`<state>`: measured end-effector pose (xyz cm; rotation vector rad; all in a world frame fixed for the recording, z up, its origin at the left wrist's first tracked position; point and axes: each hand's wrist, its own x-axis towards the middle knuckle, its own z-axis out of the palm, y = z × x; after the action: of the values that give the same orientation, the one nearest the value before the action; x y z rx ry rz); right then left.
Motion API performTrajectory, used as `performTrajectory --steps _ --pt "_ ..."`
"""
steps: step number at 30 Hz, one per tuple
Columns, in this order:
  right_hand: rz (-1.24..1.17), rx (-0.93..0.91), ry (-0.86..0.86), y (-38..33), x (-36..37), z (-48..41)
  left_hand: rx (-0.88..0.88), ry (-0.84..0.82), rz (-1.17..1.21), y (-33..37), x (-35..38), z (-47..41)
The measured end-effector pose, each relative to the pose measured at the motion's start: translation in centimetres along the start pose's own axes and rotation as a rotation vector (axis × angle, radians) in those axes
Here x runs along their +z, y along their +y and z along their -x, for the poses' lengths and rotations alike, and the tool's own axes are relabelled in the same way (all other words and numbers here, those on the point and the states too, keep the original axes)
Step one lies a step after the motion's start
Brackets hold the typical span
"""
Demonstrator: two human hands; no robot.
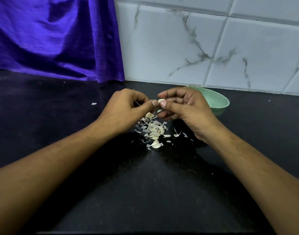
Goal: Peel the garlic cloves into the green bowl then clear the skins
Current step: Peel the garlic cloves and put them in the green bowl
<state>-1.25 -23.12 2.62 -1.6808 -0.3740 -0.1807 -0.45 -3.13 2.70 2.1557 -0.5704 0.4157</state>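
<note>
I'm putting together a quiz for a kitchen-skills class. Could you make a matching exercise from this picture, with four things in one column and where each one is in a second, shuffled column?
Things
1. garlic clove
2. green bowl
3. pile of skins and cloves
4. purple cloth

Places
A. hanging at the far left, at the back
B. pinched between the fingertips of the left hand and right hand
C. on the black counter, beneath the hands
D. by the tiled wall, behind the right hand

Pairs: 1-B, 2-D, 3-C, 4-A
</note>
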Motion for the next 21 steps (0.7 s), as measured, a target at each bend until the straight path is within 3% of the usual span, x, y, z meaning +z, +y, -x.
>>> performTrajectory --steps 11,21 --pt "0.04 -0.006 -0.001 -0.01 -0.22 -0.11 -0.04 0.015 0.0 -0.11 -0.09 -0.05" --pt "0.002 -0.055 0.013 -0.1 -0.07 0.05 -0.135 -0.099 0.371 -0.15 0.5 -0.08"
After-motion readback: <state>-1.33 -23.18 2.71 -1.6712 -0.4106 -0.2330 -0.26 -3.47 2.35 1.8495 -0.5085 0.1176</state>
